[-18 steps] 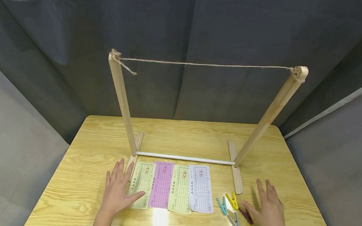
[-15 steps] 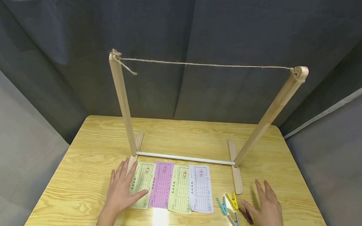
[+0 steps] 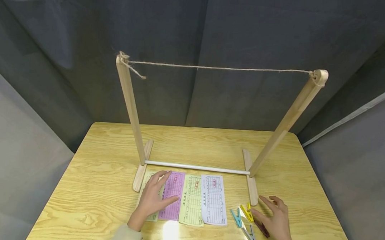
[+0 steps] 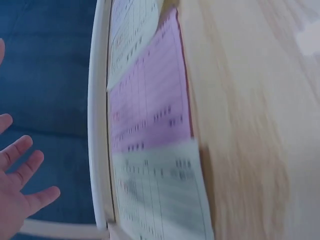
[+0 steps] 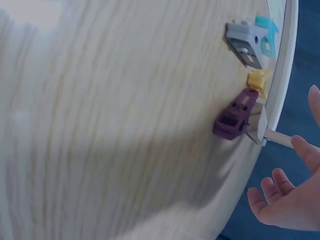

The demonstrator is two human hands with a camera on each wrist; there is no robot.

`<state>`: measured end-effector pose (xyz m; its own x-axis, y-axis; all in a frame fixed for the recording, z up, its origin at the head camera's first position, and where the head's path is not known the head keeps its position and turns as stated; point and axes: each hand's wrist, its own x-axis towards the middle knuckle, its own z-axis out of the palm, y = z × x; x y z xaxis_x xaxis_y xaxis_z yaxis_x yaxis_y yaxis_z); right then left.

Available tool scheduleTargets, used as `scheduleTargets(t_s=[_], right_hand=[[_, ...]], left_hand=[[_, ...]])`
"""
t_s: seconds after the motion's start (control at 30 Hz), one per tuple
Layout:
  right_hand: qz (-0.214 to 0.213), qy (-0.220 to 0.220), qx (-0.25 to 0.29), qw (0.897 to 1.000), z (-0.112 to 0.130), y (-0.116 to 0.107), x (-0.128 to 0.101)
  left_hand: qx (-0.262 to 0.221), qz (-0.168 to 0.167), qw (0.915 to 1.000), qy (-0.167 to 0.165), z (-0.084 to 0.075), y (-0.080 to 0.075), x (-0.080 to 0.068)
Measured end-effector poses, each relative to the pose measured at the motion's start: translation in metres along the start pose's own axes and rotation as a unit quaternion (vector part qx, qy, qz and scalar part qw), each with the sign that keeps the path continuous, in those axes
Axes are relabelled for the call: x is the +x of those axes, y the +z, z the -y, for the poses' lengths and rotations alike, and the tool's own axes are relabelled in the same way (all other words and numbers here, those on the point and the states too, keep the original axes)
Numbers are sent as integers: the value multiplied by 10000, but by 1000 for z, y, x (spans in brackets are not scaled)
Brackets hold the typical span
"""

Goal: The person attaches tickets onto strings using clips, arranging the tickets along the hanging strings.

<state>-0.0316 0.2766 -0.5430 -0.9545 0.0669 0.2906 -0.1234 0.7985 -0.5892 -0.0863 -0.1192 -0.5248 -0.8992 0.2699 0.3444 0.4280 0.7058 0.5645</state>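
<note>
Left hand: the left hand (image 3: 152, 197) lies flat, fingers spread and relaxed, over the pale green printed paper slip (image 3: 148, 189) at the left end of the row, thumb reaching onto the pink printed paper slip (image 3: 172, 195); nothing is pinched.
Right hand: the right hand (image 3: 274, 218) hovers low with a loose, open grip, holding nothing, fingertips just right of the yellow plastic clothespin (image 3: 247, 212).
Slips: four lie side by side on the light wooden surface (image 3: 89, 187), just near of the white crossbar (image 3: 197, 167); the second pale green slip (image 3: 192, 200) and the pale lilac slip (image 3: 213, 200) sit to the right.
Pegs: the dark maroon plastic clothespin (image 5: 236, 114) lies partly under the right hand; the turquoise clothespin (image 3: 236, 218) and grey clothespin (image 3: 250, 236) lie close by.
Risk, paper: thin slips overlap at the edges, so a flat palm could likely drag two together or crease one.
Risk, pegs: they are bunched, so a reach may well knock a neighbour away.
Risk, frame: the wooden stand (image 3: 130, 106) looks light; a bump at its right foot (image 3: 251, 181) might tip it.
In the way: the crossbar and the feet hem in the slips on the far side; the jute string (image 3: 218, 67) hangs bare, high overhead.
</note>
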Motion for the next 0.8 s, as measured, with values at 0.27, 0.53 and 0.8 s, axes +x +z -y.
scheduleTargets(t_s=[0.27,0.53,0.8], right_hand=[[377,351,355,9980,-3,10,-2],[452,188,435,9979,-9,19,-3],[712,558,399,9951,-12,25,-4]], left_hand=[[-224,564,9978,-259,-12,26,18],[-8,1080,9938,-264,-18,50,33],[323,1598,9856,-453,-20,72,49]])
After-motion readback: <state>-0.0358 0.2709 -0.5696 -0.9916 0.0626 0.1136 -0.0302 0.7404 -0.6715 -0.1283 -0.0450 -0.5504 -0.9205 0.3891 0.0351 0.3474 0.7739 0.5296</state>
